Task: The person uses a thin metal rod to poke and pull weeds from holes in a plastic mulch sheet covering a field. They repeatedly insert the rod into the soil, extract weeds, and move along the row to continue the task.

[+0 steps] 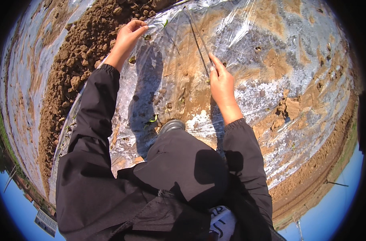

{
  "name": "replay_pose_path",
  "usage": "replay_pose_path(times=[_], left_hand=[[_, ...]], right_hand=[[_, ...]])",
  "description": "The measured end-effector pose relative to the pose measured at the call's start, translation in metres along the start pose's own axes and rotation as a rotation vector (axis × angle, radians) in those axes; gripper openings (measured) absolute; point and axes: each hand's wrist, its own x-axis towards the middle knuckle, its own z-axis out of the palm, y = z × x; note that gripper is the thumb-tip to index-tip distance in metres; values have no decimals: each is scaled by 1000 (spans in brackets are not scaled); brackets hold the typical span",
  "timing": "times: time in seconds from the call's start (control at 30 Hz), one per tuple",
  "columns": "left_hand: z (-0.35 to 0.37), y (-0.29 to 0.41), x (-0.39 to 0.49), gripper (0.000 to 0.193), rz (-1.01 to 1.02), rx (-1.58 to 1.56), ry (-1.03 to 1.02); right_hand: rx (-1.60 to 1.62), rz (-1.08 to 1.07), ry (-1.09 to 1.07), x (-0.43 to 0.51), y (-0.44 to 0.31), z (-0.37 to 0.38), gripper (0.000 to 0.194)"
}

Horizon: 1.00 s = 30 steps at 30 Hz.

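Note:
My left hand (129, 37) is at the upper left, thumb and forefinger pinched on a small whitish piece (152, 26) that looks like plastic film. Just right of its fingertips a small green seedling (165, 23) rises at the plastic mulch film (183, 57). A thin rod (200, 36) lies in the grip of my right hand (222, 81), the forefinger stretched along it. Its far end reaches up to the film near the top of the view, and its dark shadow runs beside it. The rod's near end is hidden by the hand.
Clumped brown soil (71, 66) forms a furrow left of the film. Holes and small plants dot the film, among them a yellow-green seedling (153, 118) by my shoe (172, 125). A broken soil patch (288, 110) lies at right. Another film-covered bed (26, 75) runs along the left.

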Motion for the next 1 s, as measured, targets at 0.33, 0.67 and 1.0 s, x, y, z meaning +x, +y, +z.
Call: replay_pose_path(times=[0.33,0.67,1.0], left_hand=[[48,38,45,23,262,421,12],[71,53,94,15,771,1051,-133],[60,82,97,7,1191,1145,-60]], right_hand=[[-185,-98,63,-15,4,3,45],[-134,-63,15,-28,-3,6,43],[-130,-102,11,-21,-17,2,41]])
